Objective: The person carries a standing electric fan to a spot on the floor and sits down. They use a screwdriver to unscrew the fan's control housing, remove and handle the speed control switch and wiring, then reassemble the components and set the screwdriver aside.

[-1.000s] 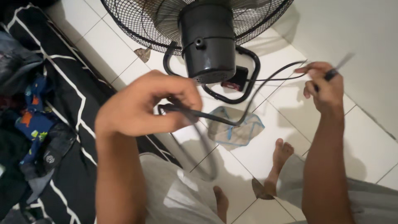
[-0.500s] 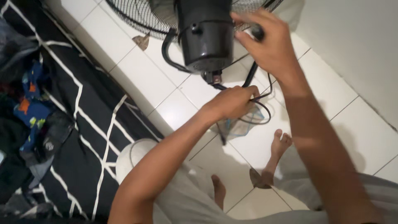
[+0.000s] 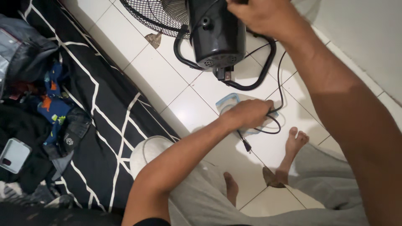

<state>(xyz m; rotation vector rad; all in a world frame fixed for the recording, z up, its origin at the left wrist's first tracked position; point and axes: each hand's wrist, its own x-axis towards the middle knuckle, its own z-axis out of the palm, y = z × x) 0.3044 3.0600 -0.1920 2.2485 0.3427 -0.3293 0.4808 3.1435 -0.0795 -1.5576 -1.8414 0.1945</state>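
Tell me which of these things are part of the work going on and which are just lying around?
In hand:
left hand gripping the black power cord
right hand on the black fan motor housing
fan grille
fan stand bracket

Lying about:
clear plastic bag under the left hand
phone
pile of clothes
black striped mattress

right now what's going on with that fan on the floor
A person sits on the white tiled floor with a black fan in front of them. Their left hand grips a bunch of the fan's black cord low over a clear plastic bag, and the plug dangles below it. Their right hand rests on top of the motor housing. A black mattress with white lines lies on the left, with clothes piled on it.
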